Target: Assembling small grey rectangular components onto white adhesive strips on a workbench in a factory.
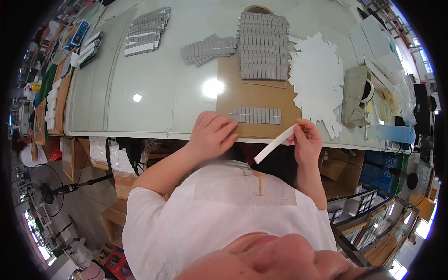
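Observation:
My right hand (306, 142) pinches one end of a narrow white strip (275, 144), which slants down toward my body past the table's front edge. My left hand (212, 133) is at the table edge with its fingers loosely bent and apart, and nothing shows in it. Just beyond its fingertips lies a short row of grey rectangular pieces (256, 115) joined side by side, flat on a brown board (266, 95). A thin light line runs along the middle of that row.
Stacked grey strips (263, 44) stand at the board's far end, beside a loose grey pile (210, 50). Farther left is another stack (147, 32). White jagged sheets (317, 84) lie right of the board, then a tape dispenser (357, 95) and a blue translucent bottle (395, 134).

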